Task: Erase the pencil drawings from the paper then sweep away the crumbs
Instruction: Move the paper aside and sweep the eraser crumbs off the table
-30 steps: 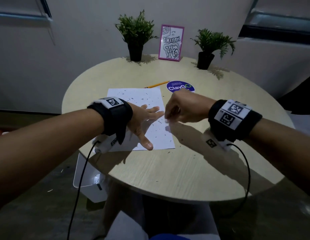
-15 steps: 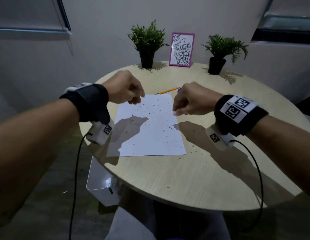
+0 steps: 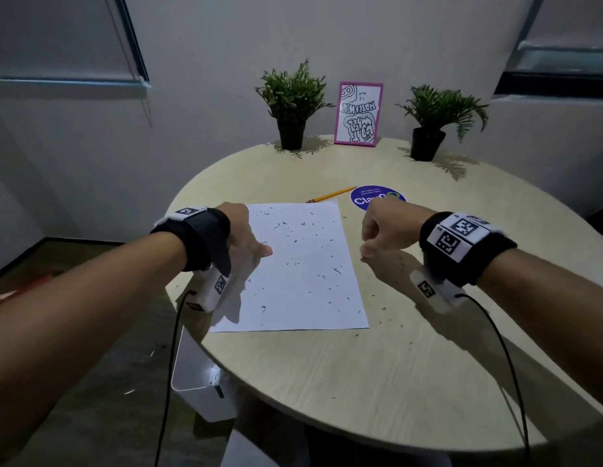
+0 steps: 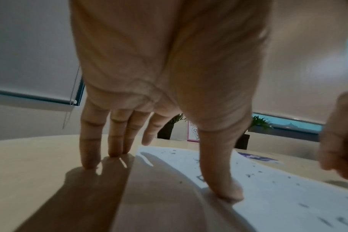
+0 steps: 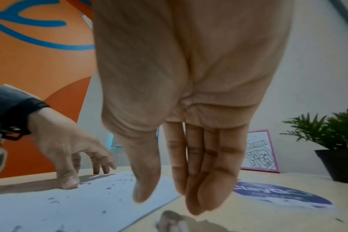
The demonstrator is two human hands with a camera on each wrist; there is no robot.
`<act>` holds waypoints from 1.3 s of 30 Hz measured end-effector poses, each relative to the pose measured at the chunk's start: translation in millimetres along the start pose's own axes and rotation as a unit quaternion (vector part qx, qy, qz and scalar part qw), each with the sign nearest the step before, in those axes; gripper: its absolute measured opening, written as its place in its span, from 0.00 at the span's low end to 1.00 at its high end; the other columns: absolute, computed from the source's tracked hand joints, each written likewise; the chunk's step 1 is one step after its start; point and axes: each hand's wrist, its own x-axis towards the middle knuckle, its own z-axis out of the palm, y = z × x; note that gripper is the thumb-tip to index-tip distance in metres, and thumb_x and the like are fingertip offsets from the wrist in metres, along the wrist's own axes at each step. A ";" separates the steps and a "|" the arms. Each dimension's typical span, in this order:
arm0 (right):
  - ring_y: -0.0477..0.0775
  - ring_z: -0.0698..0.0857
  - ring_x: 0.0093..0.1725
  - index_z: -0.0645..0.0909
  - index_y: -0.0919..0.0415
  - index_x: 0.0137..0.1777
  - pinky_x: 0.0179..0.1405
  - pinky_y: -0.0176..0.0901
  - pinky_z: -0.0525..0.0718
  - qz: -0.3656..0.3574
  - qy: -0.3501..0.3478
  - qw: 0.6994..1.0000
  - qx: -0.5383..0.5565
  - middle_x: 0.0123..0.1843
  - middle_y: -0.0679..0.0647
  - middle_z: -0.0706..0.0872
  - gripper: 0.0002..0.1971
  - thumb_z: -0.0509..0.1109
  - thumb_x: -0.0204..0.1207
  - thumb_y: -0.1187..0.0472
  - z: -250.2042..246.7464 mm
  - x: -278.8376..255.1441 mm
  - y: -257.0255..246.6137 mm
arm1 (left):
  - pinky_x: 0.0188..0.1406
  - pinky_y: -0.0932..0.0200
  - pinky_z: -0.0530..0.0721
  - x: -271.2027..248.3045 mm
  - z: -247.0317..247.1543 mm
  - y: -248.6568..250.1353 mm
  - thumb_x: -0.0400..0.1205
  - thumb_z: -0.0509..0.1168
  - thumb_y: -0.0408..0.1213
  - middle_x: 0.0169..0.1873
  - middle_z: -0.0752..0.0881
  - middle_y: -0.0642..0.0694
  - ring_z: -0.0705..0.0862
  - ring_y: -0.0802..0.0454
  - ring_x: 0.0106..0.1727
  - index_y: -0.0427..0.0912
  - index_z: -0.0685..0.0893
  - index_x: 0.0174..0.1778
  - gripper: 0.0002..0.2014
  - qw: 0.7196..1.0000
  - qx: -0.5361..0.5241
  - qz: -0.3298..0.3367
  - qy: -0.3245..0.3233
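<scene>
A white paper point(image 3: 303, 284) lies on the round table point(image 3: 360, 382), strewn with dark eraser crumbs point(image 3: 295, 241). More crumbs point(image 3: 387, 320) lie on the wood to its right. My left hand point(image 3: 251, 244) point(image 4: 165, 172) stands at the paper's left edge with its fingers spread. The thumb point(image 4: 226, 191) presses on the sheet and the other fingertips point(image 4: 89, 163) touch the table. My right hand point(image 3: 370, 244) point(image 5: 169, 202) hovers just right of the paper, fingers straight and pointing down, holding nothing. A small pale block point(image 5: 173, 221), blurred and likely the eraser, lies under it.
A yellow pencil point(image 3: 330, 196) and a blue round sticker point(image 3: 377, 197) lie beyond the paper. Two potted plants point(image 3: 291, 106) point(image 3: 431, 119) and a pink picture frame point(image 3: 358, 113) stand at the far edge. A white bin point(image 3: 199, 392) sits on the floor under the table's left side.
My left hand rose off the paper as a fist, then came down at the left edge with the thumb on the sheet. My right hand moved right off the paper and straightened its fingers.
</scene>
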 end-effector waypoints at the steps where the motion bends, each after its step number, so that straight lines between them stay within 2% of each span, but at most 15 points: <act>1: 0.45 0.85 0.38 0.91 0.58 0.44 0.41 0.43 0.84 -0.003 0.010 1.000 0.007 0.34 0.48 0.91 0.11 0.80 0.73 0.50 -0.5 1.9 -3.9 | 0.26 0.61 0.74 -1.1 -1.3 2.9 0.67 0.77 0.67 0.29 0.83 0.46 0.80 0.48 0.32 0.38 0.82 0.39 0.32 1.000 -0.002 -0.008 0.002; 5: 0.51 0.87 0.54 0.80 0.57 0.68 0.59 0.52 0.84 -0.019 -0.006 1.000 0.015 0.36 0.48 0.89 0.30 0.79 0.72 0.41 8.2 14.4 -28.7 | 0.31 0.61 0.79 0.2 -3.4 12.5 0.63 0.84 0.59 0.35 0.87 0.46 0.84 0.46 0.38 0.36 0.87 0.45 0.30 0.998 -0.052 -0.029 0.000; 8: 0.56 0.82 0.64 0.76 0.58 0.75 0.52 0.46 0.79 -0.029 0.004 1.000 0.000 0.44 0.47 0.80 0.37 0.82 0.69 0.42 12.0 21.2 -43.8 | 0.27 0.64 0.80 -1.3 0.3 14.8 0.62 0.84 0.51 0.37 0.91 0.49 0.84 0.51 0.34 0.39 0.90 0.44 0.23 0.994 -0.094 -0.048 0.013; 11: 0.55 0.82 0.62 0.75 0.57 0.77 0.48 0.43 0.75 -0.035 0.007 0.999 0.004 0.54 0.50 0.80 0.38 0.82 0.69 0.44 14.7 21.7 -48.8 | 0.48 0.48 0.88 2.6 3.6 15.9 0.67 0.81 0.35 0.47 0.90 0.41 0.89 0.40 0.50 0.31 0.79 0.50 0.23 0.973 -0.216 -0.070 0.029; 13: 0.54 0.82 0.59 0.75 0.56 0.76 0.47 0.43 0.76 -0.033 0.002 0.999 0.006 0.51 0.49 0.76 0.38 0.83 0.68 0.45 17.4 22.3 -47.2 | 0.54 0.47 0.85 6.6 3.1 14.7 0.71 0.80 0.35 0.47 0.84 0.38 0.85 0.38 0.49 0.33 0.76 0.46 0.20 0.972 -0.216 -0.076 0.047; 16: 0.54 0.83 0.58 0.77 0.55 0.74 0.48 0.44 0.79 -0.030 0.007 1.000 0.006 0.49 0.48 0.75 0.38 0.85 0.66 0.46 19.4 22.2 -43.3 | 0.50 0.50 0.84 14.5 4.9 6.9 0.77 0.76 0.37 0.42 0.83 0.38 0.81 0.41 0.43 0.36 0.77 0.34 0.15 0.969 -0.228 -0.082 0.054; 21: 0.54 0.86 0.52 0.78 0.53 0.71 0.54 0.49 0.87 -0.011 -0.001 0.999 0.042 0.55 0.50 0.82 0.37 0.86 0.62 0.44 18.8 24.1 -36.6 | 0.28 0.59 0.72 22.7 8.6 -15.6 0.75 0.70 0.29 0.33 0.80 0.40 0.75 0.45 0.30 0.37 0.77 0.31 0.09 0.949 -0.284 -0.095 0.096; 23: 0.56 0.89 0.51 0.79 0.54 0.69 0.54 0.55 0.89 0.010 -0.002 0.998 0.067 0.56 0.54 0.87 0.36 0.85 0.62 0.42 14.7 27.0 -29.8 | 0.29 0.59 0.70 22.2 6.6 -22.0 0.73 0.71 0.27 0.31 0.77 0.40 0.73 0.46 0.29 0.37 0.79 0.30 0.09 0.929 -0.342 -0.087 0.111; 25: 0.55 0.88 0.54 0.82 0.58 0.67 0.57 0.52 0.87 0.033 0.013 0.996 0.079 0.55 0.54 0.90 0.33 0.84 0.65 0.42 6.7 27.4 -23.9 | 0.31 0.56 0.73 19.8 3.3 -27.6 0.75 0.72 0.29 0.33 0.77 0.41 0.74 0.46 0.32 0.36 0.85 0.38 0.03 0.910 -0.389 -0.069 0.125; 27: 0.58 0.86 0.56 0.85 0.66 0.59 0.56 0.50 0.85 0.060 0.038 0.992 0.100 0.54 0.57 0.89 0.29 0.83 0.68 0.43 -2.6 26.5 -19.4 | 0.31 0.56 0.76 17.2 -2.3 -31.7 0.78 0.73 0.32 0.34 0.79 0.41 0.76 0.46 0.35 0.33 0.87 0.44 0.05 0.885 -0.437 -0.043 0.156; 29: 0.58 0.89 0.50 0.82 0.65 0.49 0.47 0.47 0.85 0.091 0.056 0.983 0.147 0.47 0.57 0.88 0.25 0.83 0.68 0.43 -8.8 30.0 -11.7 | 0.32 0.56 0.79 11.9 -10.4 -31.1 0.80 0.74 0.34 0.36 0.81 0.42 0.77 0.47 0.37 0.35 0.86 0.42 0.06 0.863 -0.471 -0.011 0.185; 33: 0.52 0.90 0.33 0.84 0.66 0.62 0.30 0.40 0.86 0.110 0.086 0.928 0.346 0.48 0.58 0.91 0.31 0.89 0.62 0.52 -12.7 36.3 2.8 | 0.32 0.56 0.78 -0.6 -29.7 -25.8 0.81 0.74 0.34 0.33 0.82 0.46 0.76 0.49 0.34 0.40 0.83 0.33 0.11 0.816 -0.529 0.045 0.227; 34: 0.52 0.87 0.31 0.87 0.66 0.59 0.28 0.38 0.83 0.102 0.111 0.920 0.363 0.45 0.58 0.91 0.27 0.89 0.63 0.55 -14.2 35.9 4.6 | 0.31 0.56 0.77 -3.3 -34.8 -23.6 0.81 0.74 0.34 0.32 0.82 0.46 0.76 0.50 0.32 0.40 0.83 0.33 0.11 0.806 -0.538 0.055 0.241; 37: 0.54 0.85 0.34 0.93 0.63 0.45 0.30 0.41 0.82 0.077 0.184 0.901 0.385 0.39 0.56 0.93 0.07 0.85 0.69 0.64 -25.9 30.4 2.9 | 0.30 0.54 0.75 -7.7 -47.9 -18.4 0.82 0.71 0.39 0.29 0.79 0.43 0.73 0.49 0.27 0.33 0.84 0.36 0.14 0.780 -0.546 0.083 0.294; 39: 0.51 0.90 0.41 0.93 0.61 0.45 0.38 0.43 0.87 0.058 0.227 0.894 0.383 0.42 0.54 0.93 0.06 0.84 0.69 0.66 -37.1 28.0 1.6 | 0.30 0.53 0.74 -9.5 -56.0 -16.3 0.82 0.68 0.47 0.28 0.77 0.42 0.72 0.50 0.28 0.30 0.83 0.36 0.21 0.767 -0.538 0.095 0.337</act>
